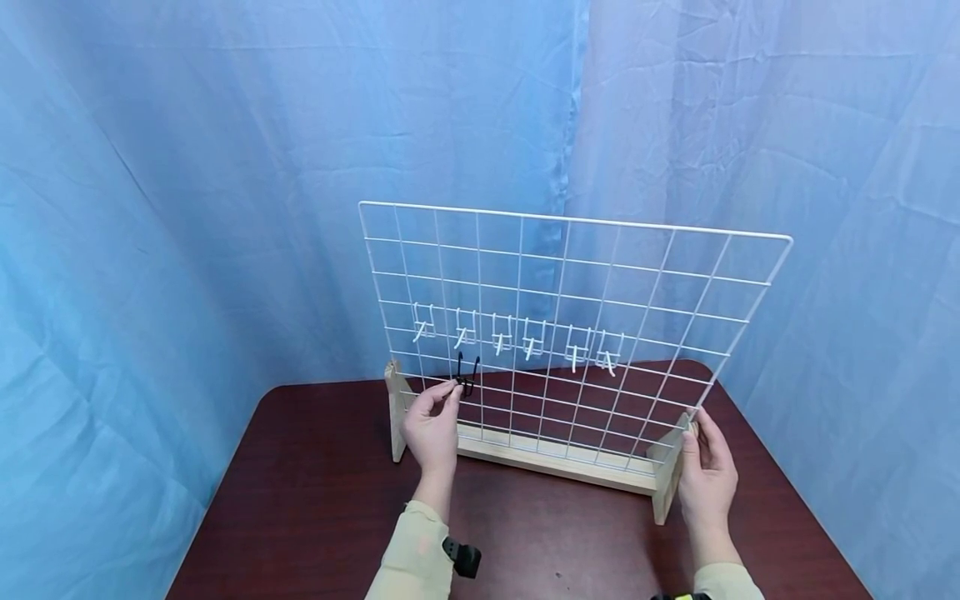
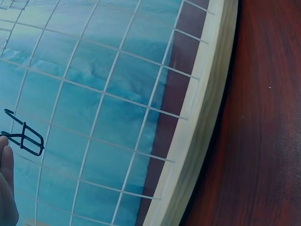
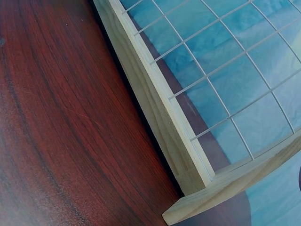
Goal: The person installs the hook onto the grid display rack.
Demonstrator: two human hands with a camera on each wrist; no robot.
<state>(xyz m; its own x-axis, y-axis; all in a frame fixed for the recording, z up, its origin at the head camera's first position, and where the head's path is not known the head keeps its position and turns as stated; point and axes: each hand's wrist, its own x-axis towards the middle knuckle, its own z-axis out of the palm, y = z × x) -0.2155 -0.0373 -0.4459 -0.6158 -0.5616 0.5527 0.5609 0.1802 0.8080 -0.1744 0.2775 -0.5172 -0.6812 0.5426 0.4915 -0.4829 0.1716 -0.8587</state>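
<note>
Between thumb and fingertips my left hand (image 1: 433,429) pinches a black wire hook (image 1: 467,385), close in front of the white wire grid panel (image 1: 570,218). In the left wrist view the same black hook (image 2: 32,139) shows its bent wire frame beside the fingertips. A row of several white hooks (image 1: 501,340) hangs along one grid wire, above the black one. My right hand (image 1: 707,479) grips the right edge of the stand, where the panel meets the wooden side post (image 1: 666,475). The right hand is out of the right wrist view.
The panel stands in a wooden base (image 1: 555,465) with a second side post (image 1: 397,412) on the left. Under it is a dark red wooden table (image 1: 315,492) with rounded back corners. Blue curtains (image 1: 247,167) hang behind and at both sides.
</note>
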